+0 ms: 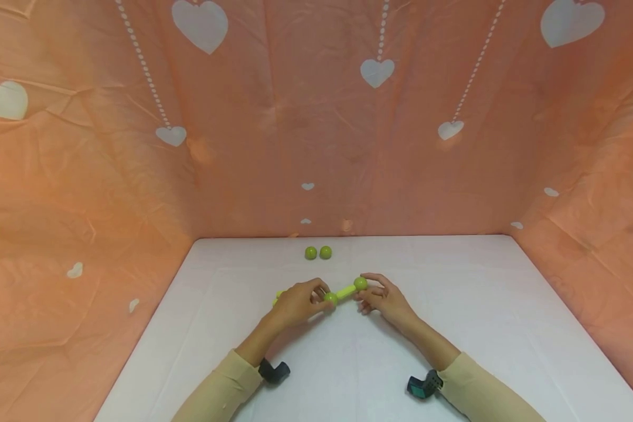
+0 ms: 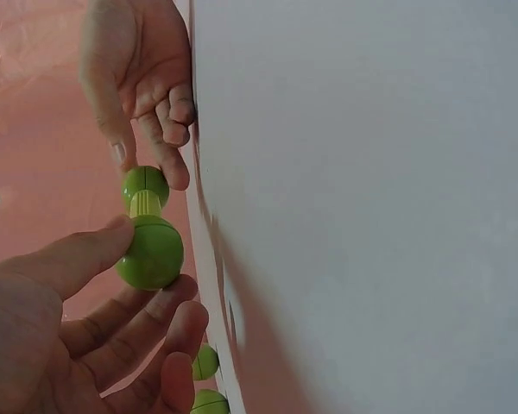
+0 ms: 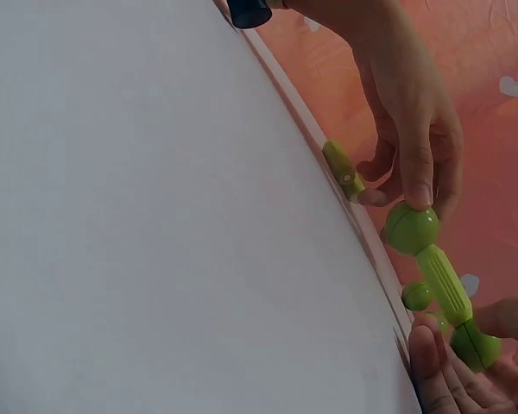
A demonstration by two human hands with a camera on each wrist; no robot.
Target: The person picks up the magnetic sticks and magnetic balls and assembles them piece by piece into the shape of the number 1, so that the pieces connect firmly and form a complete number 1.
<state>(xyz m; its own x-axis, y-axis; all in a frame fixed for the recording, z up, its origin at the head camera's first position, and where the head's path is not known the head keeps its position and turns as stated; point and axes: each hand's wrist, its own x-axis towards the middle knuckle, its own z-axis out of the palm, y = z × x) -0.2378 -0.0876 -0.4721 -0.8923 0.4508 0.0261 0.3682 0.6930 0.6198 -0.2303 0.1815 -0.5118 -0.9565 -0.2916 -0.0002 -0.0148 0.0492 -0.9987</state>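
A ribbed yellow-green rod (image 1: 346, 292) joins two shiny green balls, like a small toy dumbbell, slanting up to the right over the white table. My left hand (image 1: 299, 303) pinches the ball at the left end (image 2: 151, 253) between thumb and fingers. At the other end, the fingers and thumb of my right hand (image 1: 392, 305) hold the second ball (image 3: 476, 347). In the right wrist view the rod (image 3: 445, 283) shows plainly between both hands.
Two loose green balls (image 1: 310, 252) sit side by side toward the table's back edge. Another yellow-green piece (image 3: 341, 168) lies past my left hand, mostly hidden by it in the head view. Orange sheeting (image 1: 316, 135) with white hearts surrounds the white table (image 1: 358, 375).
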